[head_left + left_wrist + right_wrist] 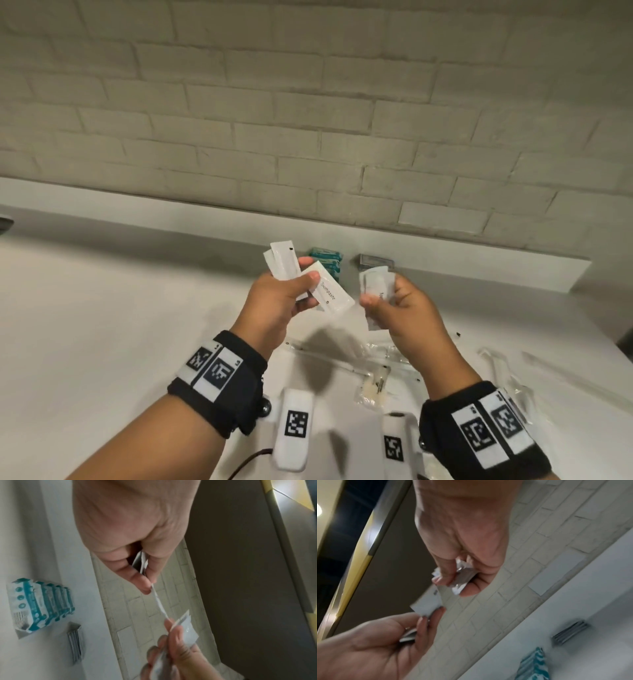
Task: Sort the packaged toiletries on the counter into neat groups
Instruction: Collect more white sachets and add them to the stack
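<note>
My left hand (305,277) is raised above the white counter (102,308) and grips a fan of white sachets (284,263). The front one reads "Toothpaste" (330,291). My right hand (380,298), close beside it, pinches its own small bunch of white sachets (375,284). In the left wrist view the left fingers (144,582) pinch a sachet (158,601) edge-on, and its far end reaches the right hand (171,642). In the right wrist view the right hand (458,582) clamps crumpled sachets (462,578).
Teal packets (325,260) stand in a row against the back ledge, with a stack of grey packets (376,262) to their right. Clear-wrapped items (373,380) lie scattered on the counter below my hands. Two white marker blocks (294,431) sit near the front.
</note>
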{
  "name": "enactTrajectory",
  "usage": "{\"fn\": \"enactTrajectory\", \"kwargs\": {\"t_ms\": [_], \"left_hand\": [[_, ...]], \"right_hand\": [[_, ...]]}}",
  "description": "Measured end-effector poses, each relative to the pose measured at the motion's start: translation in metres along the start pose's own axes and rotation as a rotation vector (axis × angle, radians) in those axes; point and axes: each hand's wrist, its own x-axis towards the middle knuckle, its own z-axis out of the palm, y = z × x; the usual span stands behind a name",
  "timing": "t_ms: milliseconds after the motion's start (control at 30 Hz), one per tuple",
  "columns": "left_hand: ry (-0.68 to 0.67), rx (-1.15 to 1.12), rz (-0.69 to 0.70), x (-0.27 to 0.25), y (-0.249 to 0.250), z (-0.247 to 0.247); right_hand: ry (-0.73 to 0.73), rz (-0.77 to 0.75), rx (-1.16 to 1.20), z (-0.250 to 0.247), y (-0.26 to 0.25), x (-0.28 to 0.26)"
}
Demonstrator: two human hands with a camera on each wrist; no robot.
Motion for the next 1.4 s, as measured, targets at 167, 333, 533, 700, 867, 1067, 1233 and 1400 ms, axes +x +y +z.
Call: {"fn": "enactTrajectory", "kwargs": {"t_ms": [167, 333, 533, 700, 867, 1067, 1233, 1400], "left_hand": [[-0.007, 0.124, 0.057, 0.000, -0.005, 0.003], [-0.130, 0.019, 0.000, -0.004, -0.006, 0.014], [-0.223, -0.104, -0.135, -0.003, -0.002, -0.001], [-0.202, 0.129, -0.041, -0.003, -0.005, 0.000], [-0.295, 0.108, -0.060, -0.006, -0.005, 0.008], [-0.239, -0.081, -0.120, 0.005, 0.004, 0.010], [-0.067, 0.030, 0.038, 0.014, -0.001, 0.017], [-0.196, 0.104, 0.041, 0.005, -0.010, 0.030]], "right_hand": [[-0.048, 0.073, -0.028, 0.003, -0.011, 0.002], [-0.097, 0.146, -0.098, 0.027, -0.009, 0.000], [0.106, 0.090, 0.032, 0.009, -0.001, 0.004], [-0.052, 0.054, 0.293, 0.002, -0.017, 0.011], [-0.134, -0.150, 0.185, 0.001, -0.026, 0.014], [-0.125, -0.229, -0.041, -0.005, -0.011, 0.011], [0.006, 0.026, 0.012, -0.016, -0.005, 0.007], [-0.042, 0.071, -0.042, 0.004, -0.015, 0.010]]}}
